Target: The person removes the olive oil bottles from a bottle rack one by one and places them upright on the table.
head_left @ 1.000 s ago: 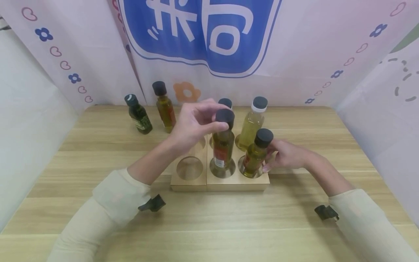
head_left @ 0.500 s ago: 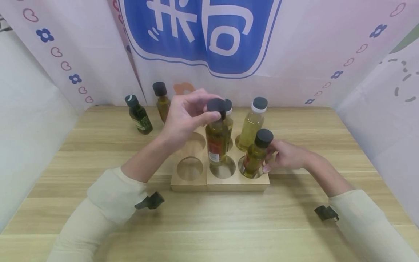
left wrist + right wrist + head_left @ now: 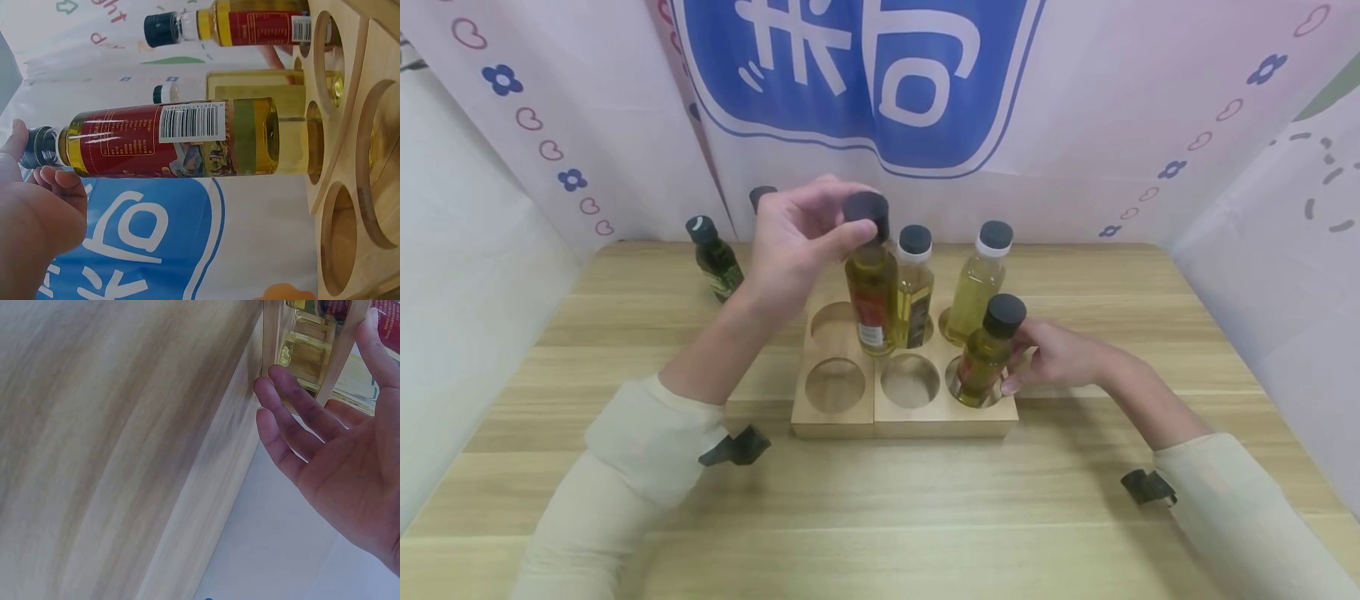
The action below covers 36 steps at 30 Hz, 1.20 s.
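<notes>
My left hand (image 3: 786,250) pinches the black cap of an olive oil bottle (image 3: 871,312), which hangs upright above the wooden rack (image 3: 850,423). The left wrist view shows its red label and barcode side-on, its base out of the round holes. My right hand (image 3: 1063,357) rests at the rack's right end; in the right wrist view its thumb (image 3: 375,350) touches the upper board's edge and the other fingers stay extended. Beside it, a similar red-label bottle (image 3: 981,367) sits in the front right hole. Two paler oil bottles, one middle (image 3: 916,292) and one right (image 3: 976,292), stand in the back row.
A dark green bottle (image 3: 717,260) stands on the table (image 3: 880,517) at the back left. Next to it another black-capped bottle (image 3: 762,196) is mostly hidden behind my left hand. A printed white and blue cloth (image 3: 850,117) hangs behind the table.
My left hand has lifted the olive oil bottle out of the rack's front middle hole and carried it up, left and back. The right hand has stayed in place.
</notes>
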Tool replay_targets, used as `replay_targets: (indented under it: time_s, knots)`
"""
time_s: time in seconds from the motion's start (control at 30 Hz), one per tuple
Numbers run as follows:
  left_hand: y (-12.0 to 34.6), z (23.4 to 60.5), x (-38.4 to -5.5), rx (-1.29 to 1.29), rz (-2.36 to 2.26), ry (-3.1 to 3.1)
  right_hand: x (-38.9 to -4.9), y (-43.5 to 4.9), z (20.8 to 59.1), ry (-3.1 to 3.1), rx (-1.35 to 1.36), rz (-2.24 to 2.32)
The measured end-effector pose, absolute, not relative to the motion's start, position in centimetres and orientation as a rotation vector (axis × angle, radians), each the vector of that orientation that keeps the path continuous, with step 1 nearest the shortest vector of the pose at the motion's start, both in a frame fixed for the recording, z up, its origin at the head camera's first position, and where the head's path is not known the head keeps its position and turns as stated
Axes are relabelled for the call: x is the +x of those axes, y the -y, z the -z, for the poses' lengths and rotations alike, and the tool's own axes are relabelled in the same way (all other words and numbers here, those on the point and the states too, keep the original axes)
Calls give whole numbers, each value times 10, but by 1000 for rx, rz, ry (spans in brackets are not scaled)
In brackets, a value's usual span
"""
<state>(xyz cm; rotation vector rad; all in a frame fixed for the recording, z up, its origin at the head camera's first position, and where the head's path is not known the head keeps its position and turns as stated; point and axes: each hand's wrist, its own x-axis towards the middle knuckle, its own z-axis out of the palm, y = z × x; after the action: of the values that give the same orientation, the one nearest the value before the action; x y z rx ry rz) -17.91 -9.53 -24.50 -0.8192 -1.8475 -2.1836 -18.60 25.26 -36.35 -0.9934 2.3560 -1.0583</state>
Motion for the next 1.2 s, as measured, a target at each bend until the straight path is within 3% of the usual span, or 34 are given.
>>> replay_targets:
  time_s: [1.2]
  knots:
    - [112,244,-208,-483,2236,1747,-183,-253,362,-2347,-908,1059]
